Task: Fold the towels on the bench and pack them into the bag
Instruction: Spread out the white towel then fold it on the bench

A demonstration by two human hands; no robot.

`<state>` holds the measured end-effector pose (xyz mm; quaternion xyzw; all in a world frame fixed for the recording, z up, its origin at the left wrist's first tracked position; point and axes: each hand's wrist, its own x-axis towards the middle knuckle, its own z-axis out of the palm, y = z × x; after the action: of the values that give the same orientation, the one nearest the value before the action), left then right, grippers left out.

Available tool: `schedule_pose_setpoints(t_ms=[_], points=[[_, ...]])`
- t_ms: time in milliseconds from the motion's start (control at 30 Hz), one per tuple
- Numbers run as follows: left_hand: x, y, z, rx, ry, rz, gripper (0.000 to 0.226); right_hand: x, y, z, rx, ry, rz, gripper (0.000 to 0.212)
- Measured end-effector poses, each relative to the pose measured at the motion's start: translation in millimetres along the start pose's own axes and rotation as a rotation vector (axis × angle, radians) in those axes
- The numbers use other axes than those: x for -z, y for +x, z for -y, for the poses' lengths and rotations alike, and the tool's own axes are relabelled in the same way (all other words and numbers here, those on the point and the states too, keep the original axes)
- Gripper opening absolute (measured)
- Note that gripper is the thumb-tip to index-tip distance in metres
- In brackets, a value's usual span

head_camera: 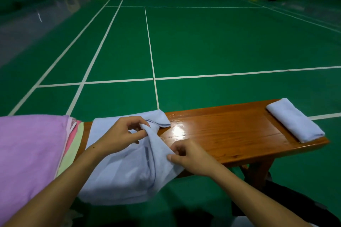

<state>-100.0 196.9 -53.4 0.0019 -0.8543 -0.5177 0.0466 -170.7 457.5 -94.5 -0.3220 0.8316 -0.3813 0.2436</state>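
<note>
Both hands are on the light blue towel, which lies spread across the wooden bench with its near edge hanging over the front. The left hand pinches a raised fold of cloth between thumb and curled fingers. Just to the right of those fingers and nearer the person, the right hand pinches the towel's right edge, fingers curled under. Far right of both hands, a folded blue towel sits at the bench end. Left of the left fingers rests a stack of towels, purple on top, pink and pale green beneath.
</note>
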Motion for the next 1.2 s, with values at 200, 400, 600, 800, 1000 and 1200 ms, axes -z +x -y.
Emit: schedule_pose_setpoints(t_ms=[200,400,600,800,1000,1200], points=[[8.5,-3.4,-6.0,0.023,-0.199,-0.079,0.016,-3.3,38.2,6.4,0.044,0.025,-0.156,0.010],[20.8,-4.9,-4.0,-0.013,-0.272,-0.135,0.013,-24.1,75.2,15.4,0.109,0.392,-0.369,0.010],[34.5,-6.8,2.1,-0.005,-0.464,-0.140,0.018,-29.0,87.1,31.0,0.163,0.701,-0.298,0.012],[50.0,-10.3,9.4,-0.036,-0.283,-0.162,0.002,-15.7,92.1,36.5,0.204,0.607,-0.301,0.014],[61.0,-15.4,15.7,-0.044,0.411,-0.235,0.012,30.7,83.1,47.0,0.288,0.008,-0.398,0.014],[71.2,-9.1,-20.5,-0.139,0.756,-0.474,0.045,50.6,70.2,85.1,0.406,-0.365,-0.581,0.017]])
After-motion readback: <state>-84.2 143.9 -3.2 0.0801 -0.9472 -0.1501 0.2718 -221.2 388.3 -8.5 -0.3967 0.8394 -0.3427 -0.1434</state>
